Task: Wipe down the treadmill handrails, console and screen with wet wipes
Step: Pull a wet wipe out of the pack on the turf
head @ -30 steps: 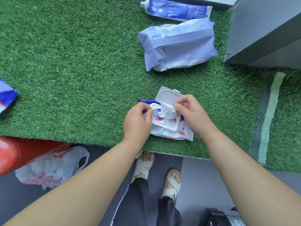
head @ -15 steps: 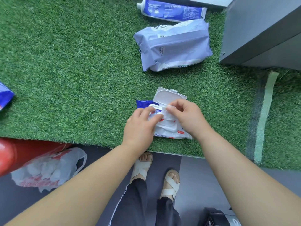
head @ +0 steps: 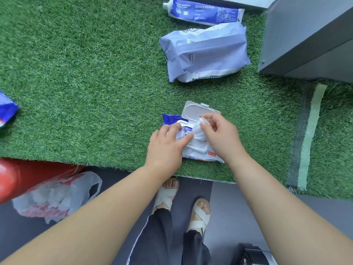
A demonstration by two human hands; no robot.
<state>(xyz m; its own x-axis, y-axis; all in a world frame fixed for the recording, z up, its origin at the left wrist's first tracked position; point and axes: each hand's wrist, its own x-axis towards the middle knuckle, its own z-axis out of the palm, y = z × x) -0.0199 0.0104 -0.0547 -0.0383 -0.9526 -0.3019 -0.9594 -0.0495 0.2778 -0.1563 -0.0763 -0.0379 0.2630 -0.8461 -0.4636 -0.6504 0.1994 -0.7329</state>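
Observation:
A blue and white wet wipes pack (head: 198, 153) lies near the front edge of a green artificial turf surface (head: 86, 73), its white flip lid (head: 198, 109) standing open. My right hand (head: 219, 137) pinches a white wet wipe (head: 198, 131) that sticks up out of the pack's opening. My left hand (head: 167, 147) lies flat on the pack's left side, fingers spread over it and pressing it down. No treadmill handrail, console or screen can be made out.
A larger pale purple pack (head: 204, 52) and a blue tube (head: 204, 12) lie farther back. A grey box-like body (head: 309, 35) stands at the right. At the left are a blue packet (head: 6, 109), a red object (head: 23, 176) and a plastic bag (head: 55, 197).
My right hand has drawn the wipe a little farther up out of the opening. My left hand has flattened onto the pack.

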